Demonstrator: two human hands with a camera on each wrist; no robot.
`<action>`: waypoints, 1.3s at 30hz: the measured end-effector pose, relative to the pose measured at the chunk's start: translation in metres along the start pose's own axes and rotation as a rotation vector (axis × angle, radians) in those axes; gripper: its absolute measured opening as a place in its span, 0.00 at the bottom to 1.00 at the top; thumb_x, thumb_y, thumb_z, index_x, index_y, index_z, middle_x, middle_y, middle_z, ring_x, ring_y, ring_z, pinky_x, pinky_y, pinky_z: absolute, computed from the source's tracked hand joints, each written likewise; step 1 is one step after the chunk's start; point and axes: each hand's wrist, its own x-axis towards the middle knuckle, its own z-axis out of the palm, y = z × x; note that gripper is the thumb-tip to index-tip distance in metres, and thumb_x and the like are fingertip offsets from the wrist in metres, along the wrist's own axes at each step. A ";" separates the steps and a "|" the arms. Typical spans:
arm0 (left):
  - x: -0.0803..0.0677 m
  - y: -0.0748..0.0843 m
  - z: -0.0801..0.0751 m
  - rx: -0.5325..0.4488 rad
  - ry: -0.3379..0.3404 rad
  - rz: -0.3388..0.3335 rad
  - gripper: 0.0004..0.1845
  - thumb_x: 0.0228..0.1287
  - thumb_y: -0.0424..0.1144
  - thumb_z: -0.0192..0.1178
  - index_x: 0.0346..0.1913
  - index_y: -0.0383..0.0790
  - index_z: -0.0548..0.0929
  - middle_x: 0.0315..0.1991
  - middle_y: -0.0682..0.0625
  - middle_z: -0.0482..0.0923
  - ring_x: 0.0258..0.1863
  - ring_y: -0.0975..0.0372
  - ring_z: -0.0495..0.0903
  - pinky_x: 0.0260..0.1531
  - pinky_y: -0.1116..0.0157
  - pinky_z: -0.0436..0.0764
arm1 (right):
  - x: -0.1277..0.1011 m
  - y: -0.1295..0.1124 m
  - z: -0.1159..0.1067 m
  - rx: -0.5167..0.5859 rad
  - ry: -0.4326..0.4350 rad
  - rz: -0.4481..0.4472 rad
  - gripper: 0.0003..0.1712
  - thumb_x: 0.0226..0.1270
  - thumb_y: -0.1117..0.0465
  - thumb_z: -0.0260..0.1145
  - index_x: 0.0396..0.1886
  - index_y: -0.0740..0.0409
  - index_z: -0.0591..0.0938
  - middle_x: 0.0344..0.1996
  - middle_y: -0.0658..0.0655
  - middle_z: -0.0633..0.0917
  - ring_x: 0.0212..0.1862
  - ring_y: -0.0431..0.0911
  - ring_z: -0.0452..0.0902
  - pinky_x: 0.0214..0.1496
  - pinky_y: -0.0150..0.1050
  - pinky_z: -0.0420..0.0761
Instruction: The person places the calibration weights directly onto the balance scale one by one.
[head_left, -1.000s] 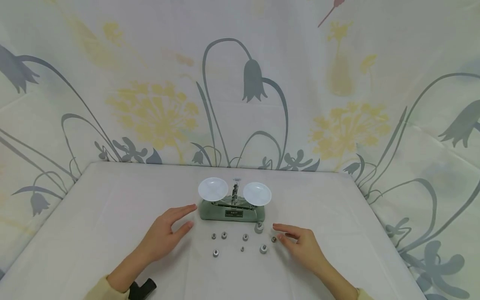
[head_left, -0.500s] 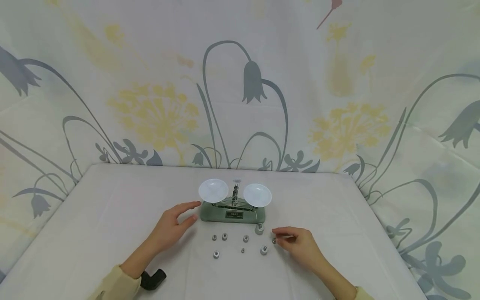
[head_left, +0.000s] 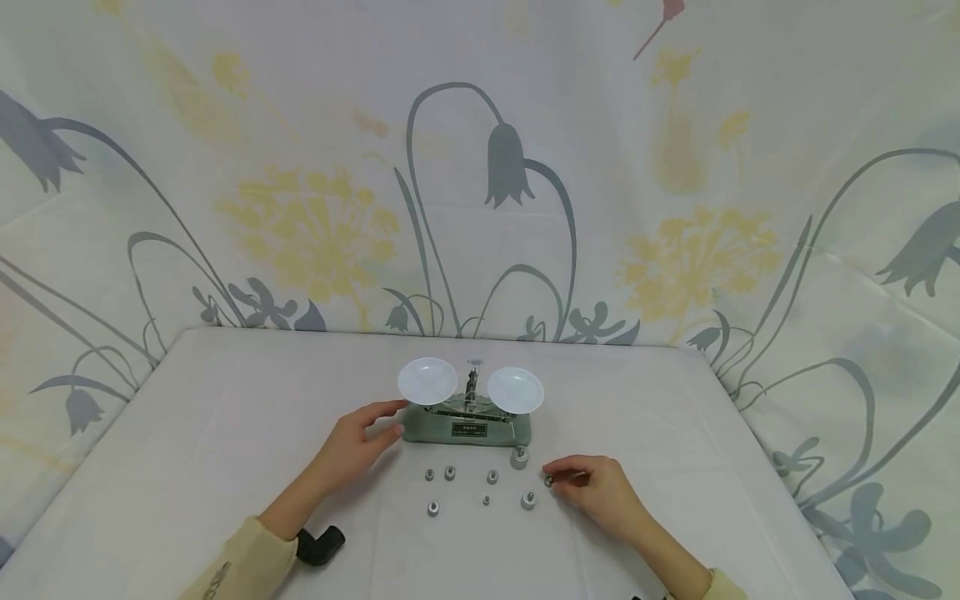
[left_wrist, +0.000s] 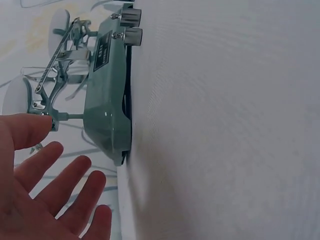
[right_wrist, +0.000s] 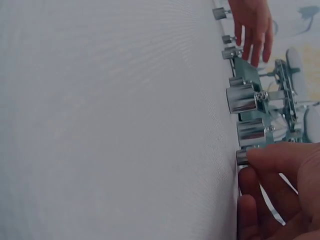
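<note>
A green balance scale [head_left: 435, 429] with two white pans, left [head_left: 427, 381] and right [head_left: 515, 390], stands at the middle of the table. At the left end of its base is my left hand [head_left: 352, 450], fingers spread and relaxed, holding nothing. In the left wrist view, the thumb overlaps the scale's arm while the other fingers stay apart. My right hand [head_left: 600, 496] pinches a small metal weight [right_wrist: 242, 157] between thumb and fingers, low at the tabletop. Beside it, two larger knobbed weights, one near the scale [head_left: 519, 457] and one closer to me [head_left: 528, 501], stand upright.
Several smaller weights, among them one at the front left [head_left: 433, 508] and a tiny one [head_left: 486, 500], stand before the scale. A black object [head_left: 321, 546] shows by the left sleeve. The white tablecloth [head_left: 225, 400] meets a flower-patterned curtain [head_left: 337, 125] at the back.
My left hand has moved slightly right and forward, up to the scale's left end. The fingers of my right hand have closed on the small weight, which stays in place.
</note>
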 end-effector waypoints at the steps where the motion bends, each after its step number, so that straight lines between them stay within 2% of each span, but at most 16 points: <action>1: 0.001 0.000 0.000 0.001 -0.003 -0.010 0.22 0.70 0.41 0.63 0.64 0.41 0.79 0.60 0.44 0.78 0.62 0.47 0.74 0.62 0.39 0.68 | 0.000 0.000 0.000 0.000 -0.006 0.002 0.13 0.57 0.70 0.74 0.42 0.55 0.89 0.39 0.49 0.89 0.39 0.40 0.83 0.40 0.33 0.82; 11: 0.009 0.001 0.004 0.000 -0.024 -0.049 0.22 0.69 0.38 0.62 0.64 0.36 0.77 0.61 0.41 0.77 0.62 0.47 0.74 0.62 0.41 0.69 | 0.002 0.005 0.001 -0.013 -0.016 -0.009 0.11 0.56 0.66 0.76 0.40 0.52 0.90 0.38 0.47 0.89 0.40 0.39 0.83 0.40 0.33 0.82; 18: 0.017 -0.004 0.006 0.005 -0.028 -0.036 0.23 0.68 0.35 0.62 0.63 0.32 0.77 0.60 0.39 0.78 0.62 0.46 0.74 0.62 0.44 0.70 | 0.005 0.006 0.001 -0.023 -0.021 -0.019 0.11 0.56 0.65 0.77 0.39 0.52 0.89 0.37 0.46 0.88 0.38 0.39 0.82 0.38 0.33 0.82; 27: 0.024 -0.009 0.009 -0.006 -0.081 -0.051 0.24 0.66 0.36 0.64 0.63 0.32 0.78 0.60 0.39 0.78 0.65 0.45 0.72 0.61 0.45 0.72 | 0.006 0.008 0.001 -0.022 -0.021 -0.014 0.10 0.55 0.64 0.77 0.38 0.51 0.89 0.35 0.45 0.88 0.37 0.39 0.81 0.38 0.32 0.81; 39: 0.032 -0.015 0.009 -0.016 -0.117 -0.018 0.25 0.59 0.33 0.69 0.60 0.30 0.79 0.58 0.38 0.79 0.62 0.44 0.74 0.60 0.44 0.72 | 0.006 0.006 0.002 -0.040 -0.013 -0.020 0.08 0.54 0.63 0.78 0.34 0.50 0.89 0.33 0.44 0.87 0.35 0.38 0.80 0.37 0.32 0.80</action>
